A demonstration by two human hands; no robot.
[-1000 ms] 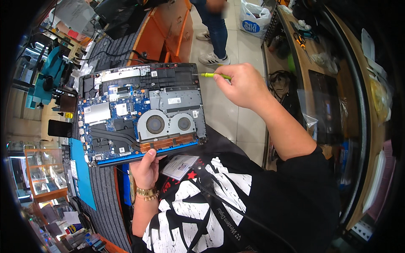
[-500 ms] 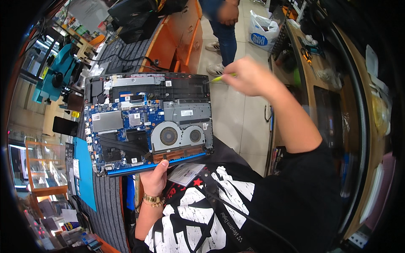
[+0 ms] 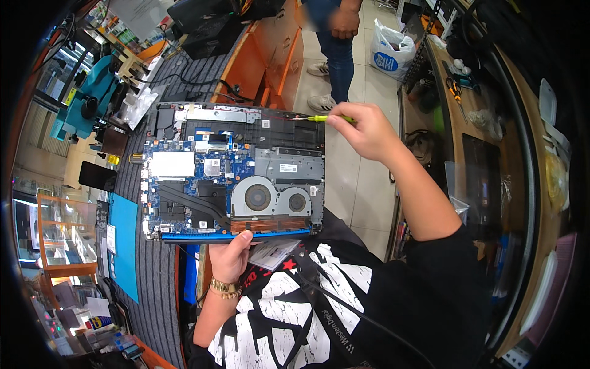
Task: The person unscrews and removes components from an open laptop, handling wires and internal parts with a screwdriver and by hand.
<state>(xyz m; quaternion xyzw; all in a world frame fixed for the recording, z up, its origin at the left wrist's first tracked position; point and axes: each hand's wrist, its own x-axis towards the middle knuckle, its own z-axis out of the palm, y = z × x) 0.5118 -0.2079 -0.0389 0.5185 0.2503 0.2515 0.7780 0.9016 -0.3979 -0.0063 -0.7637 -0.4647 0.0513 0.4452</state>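
Observation:
An opened laptop base (image 3: 289,138) shows its blue circuit board, two round fans, copper fins and a dark frame. My left hand (image 3: 230,258) grips its near edge, thumb on top beside the copper fins and the other fingers hidden underneath. A yellow-green screwdriver (image 3: 318,118) is pinched between the thumb and fingers of my right hand (image 3: 369,132). Its thin shaft points left over the laptop's far right part, by a thin red wire. Whether the tip touches the frame I cannot tell.
A grey ribbed mat (image 3: 144,283) covers the bench at left, with a light-blue sheet (image 3: 125,246) on it. Orange drawers (image 3: 270,67) stand beyond. Another person's hand (image 3: 344,23) is at the top, near a white plastic bag (image 3: 391,52). Shelves (image 3: 458,117) line the right.
The laptop has shifted right in view and sits more level. My right hand has turned the screwdriver, so its shaft now lies over the laptop's far edge.

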